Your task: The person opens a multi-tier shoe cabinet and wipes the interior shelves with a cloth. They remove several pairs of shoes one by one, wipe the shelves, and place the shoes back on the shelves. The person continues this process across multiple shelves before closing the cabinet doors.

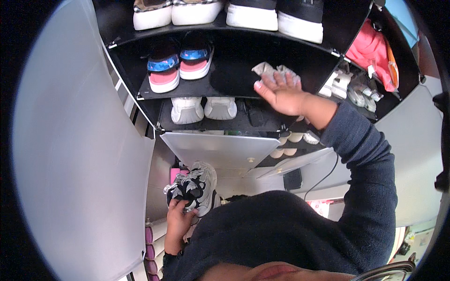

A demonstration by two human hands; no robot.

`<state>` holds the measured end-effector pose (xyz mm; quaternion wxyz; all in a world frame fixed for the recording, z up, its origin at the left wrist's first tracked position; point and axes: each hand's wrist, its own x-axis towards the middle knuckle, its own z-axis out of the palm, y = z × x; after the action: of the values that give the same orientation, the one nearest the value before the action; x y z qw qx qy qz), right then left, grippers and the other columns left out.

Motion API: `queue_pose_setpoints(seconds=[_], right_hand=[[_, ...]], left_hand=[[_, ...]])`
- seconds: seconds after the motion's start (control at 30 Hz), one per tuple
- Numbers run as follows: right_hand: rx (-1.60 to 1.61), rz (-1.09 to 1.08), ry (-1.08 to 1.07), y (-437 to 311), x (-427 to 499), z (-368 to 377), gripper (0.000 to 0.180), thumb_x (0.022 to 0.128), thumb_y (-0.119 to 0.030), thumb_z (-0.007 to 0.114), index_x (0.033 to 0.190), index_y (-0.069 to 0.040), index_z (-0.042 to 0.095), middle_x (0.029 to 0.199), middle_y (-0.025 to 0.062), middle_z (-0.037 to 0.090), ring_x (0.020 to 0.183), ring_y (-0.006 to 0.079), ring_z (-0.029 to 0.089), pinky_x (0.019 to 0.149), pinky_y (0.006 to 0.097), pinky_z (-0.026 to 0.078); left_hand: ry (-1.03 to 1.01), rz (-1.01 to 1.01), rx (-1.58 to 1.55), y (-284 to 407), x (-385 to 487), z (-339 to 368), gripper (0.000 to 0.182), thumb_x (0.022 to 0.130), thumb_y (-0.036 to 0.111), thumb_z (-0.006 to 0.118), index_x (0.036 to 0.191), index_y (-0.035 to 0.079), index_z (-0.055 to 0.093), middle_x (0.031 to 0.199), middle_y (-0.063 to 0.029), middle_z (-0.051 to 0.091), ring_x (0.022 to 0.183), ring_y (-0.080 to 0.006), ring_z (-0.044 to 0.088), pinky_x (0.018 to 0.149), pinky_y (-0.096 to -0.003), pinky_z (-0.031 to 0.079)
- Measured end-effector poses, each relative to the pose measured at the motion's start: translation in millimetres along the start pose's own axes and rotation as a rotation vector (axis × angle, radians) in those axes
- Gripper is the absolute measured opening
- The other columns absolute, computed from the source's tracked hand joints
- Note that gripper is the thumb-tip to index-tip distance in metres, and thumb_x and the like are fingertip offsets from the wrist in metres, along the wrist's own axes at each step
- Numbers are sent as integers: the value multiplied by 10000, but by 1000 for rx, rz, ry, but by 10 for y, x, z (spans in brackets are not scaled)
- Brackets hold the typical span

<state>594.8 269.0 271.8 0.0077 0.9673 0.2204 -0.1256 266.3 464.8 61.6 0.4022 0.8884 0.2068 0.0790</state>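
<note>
My left hand [180,219] grips a pair of grey, white and black lace-up sneakers [205,182] low in front of my body. The fingers hook into the shoe openings. My right hand [283,93] is raised at a black shelf [232,79] of the shoe rack, fingers apart and the back of the hand toward me. Just beyond its fingertips lie pale beige-grey items [264,68], perhaps shoes, partly hidden by the hand; whether it touches them I cannot tell. On the same shelf, to the left, stand slides [163,75] with blue straps and pink footbeds.
White-soled shoes [251,17] fill the shelf above, and white sneakers [204,109] stand below. A translucent door panel [221,149] juts out under them. Another large panel [81,147] hangs at left. The right column holds pink cloth [372,52] and light shoes [339,84].
</note>
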Motion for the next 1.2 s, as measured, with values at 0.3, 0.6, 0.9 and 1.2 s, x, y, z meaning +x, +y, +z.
queue_pose_setpoints(seconds=[0.3,0.6,0.9,1.2], right_hand=[[32,-358,-252,-747,121,-103,796,786,-744,57,1428,-274,77,1492,94,4,1357,358,-42,1062,510,9],[138,-380,-373,-396,516,-189,704,836,-677,151,1414,-275,173,1492,57,27,1363,300,-64,1082,478,-33],[374,-252,-302,-244,1803,-12,452,866,-366,332,812,-15,612,770,144,612,691,258,547,752,369,421],[91,-399,83,-231,2607,-181,342,887,-315,370,897,-60,596,715,106,553,613,207,498,607,350,423]], left_hand=[[-86,3,-38,101,111,-23,386,617,164,770,940,23,613,949,-147,541,873,-325,554,733,-371,457],[-58,5,-29,-46,245,20,374,626,179,767,939,41,619,966,-149,538,882,-332,552,741,-380,459],[-72,-87,33,-165,300,-118,369,637,205,758,954,65,629,1022,-164,544,935,-356,548,782,-400,455],[-117,-100,45,-284,334,-176,398,634,257,760,973,90,634,1045,-178,529,965,-356,541,796,-395,460]])
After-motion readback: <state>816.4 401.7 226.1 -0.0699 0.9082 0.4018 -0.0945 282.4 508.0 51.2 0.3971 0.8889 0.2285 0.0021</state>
